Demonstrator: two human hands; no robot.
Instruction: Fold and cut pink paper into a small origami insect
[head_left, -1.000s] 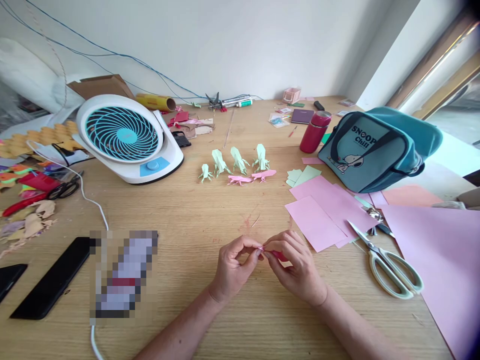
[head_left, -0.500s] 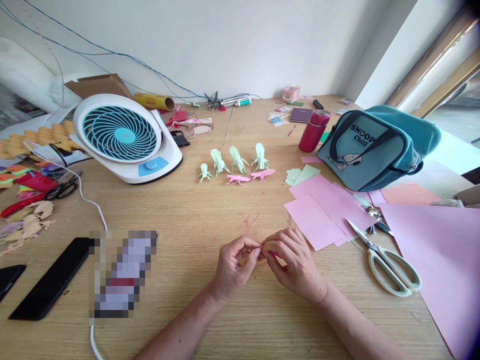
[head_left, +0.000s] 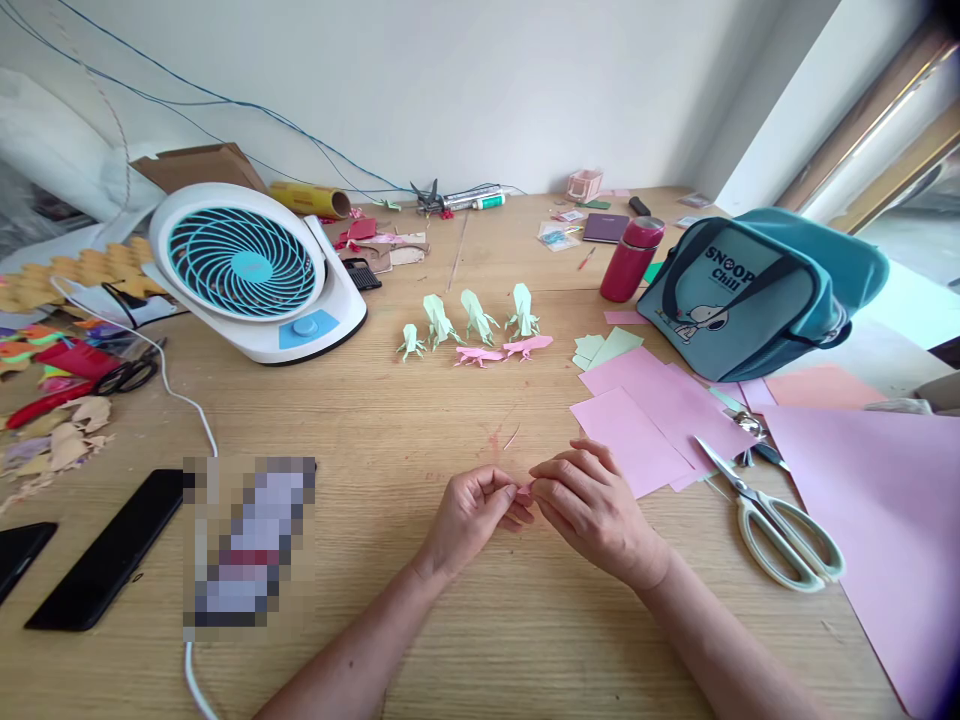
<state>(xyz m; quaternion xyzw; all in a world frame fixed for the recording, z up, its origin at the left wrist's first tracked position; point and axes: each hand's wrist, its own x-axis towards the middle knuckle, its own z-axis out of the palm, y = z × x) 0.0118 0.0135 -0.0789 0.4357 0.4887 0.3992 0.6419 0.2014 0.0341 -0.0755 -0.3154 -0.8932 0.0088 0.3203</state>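
A small piece of folded pink paper [head_left: 524, 491] shows between my fingertips, mostly hidden by them. My left hand [head_left: 474, 515] pinches it between thumb and forefinger. Closed on its other side, my right hand [head_left: 592, 510] has its fingers bent over the paper. Beyond my hands stand several pale green folded-paper insects [head_left: 478, 316]. Two pink folded-paper insects [head_left: 528, 347] lie in front of them. Flat pink paper sheets [head_left: 626, 440] are spread just right of my right hand.
White-handled scissors [head_left: 780, 540] lie at the right, beside a large pink sheet [head_left: 870, 520]. A teal bag [head_left: 720, 290] and a red bottle [head_left: 631, 262] stand at the back right. A fan [head_left: 255, 275] stands at the left. Nearer is a black phone-like slab [head_left: 112, 550].
My right hand has lifted slightly and its fingers have shifted over the paper. The left-hand fingers have turned a little, and more of the pink piece shows.
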